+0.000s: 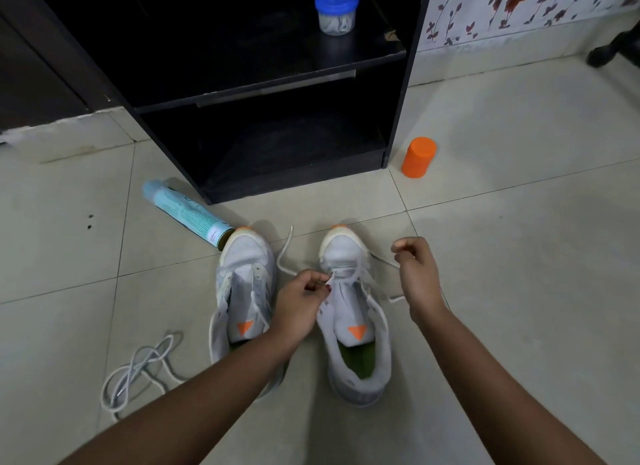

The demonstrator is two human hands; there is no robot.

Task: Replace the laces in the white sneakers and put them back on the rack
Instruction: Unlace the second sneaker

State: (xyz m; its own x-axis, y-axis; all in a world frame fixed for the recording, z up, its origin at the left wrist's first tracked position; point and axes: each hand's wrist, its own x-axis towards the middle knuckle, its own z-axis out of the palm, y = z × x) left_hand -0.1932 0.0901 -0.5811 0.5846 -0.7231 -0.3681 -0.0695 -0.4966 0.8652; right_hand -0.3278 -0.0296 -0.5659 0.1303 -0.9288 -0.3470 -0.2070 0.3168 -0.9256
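Two white sneakers with orange toe tips stand side by side on the tiled floor, toes toward the black rack (398,118). The left sneaker (242,291) has no lace. A white lace (375,310) runs through the lowest eyelets of the right sneaker (356,360). My left hand (301,302) pinches that lace at the left eyelet near the toe; its other end trails to the left across the floor. My right hand (415,274) pinches the lace's right strand, held up beside the toe. A loose pile of white laces (138,371) lies on the floor at the lower left.
A light-blue spray can (187,212) lies on its side, touching the left sneaker's toe. An orange cylinder (418,157) stands right of the rack. A clear jar with a blue lid (336,9) sits on the rack's upper shelf. The lower shelf looks dark.
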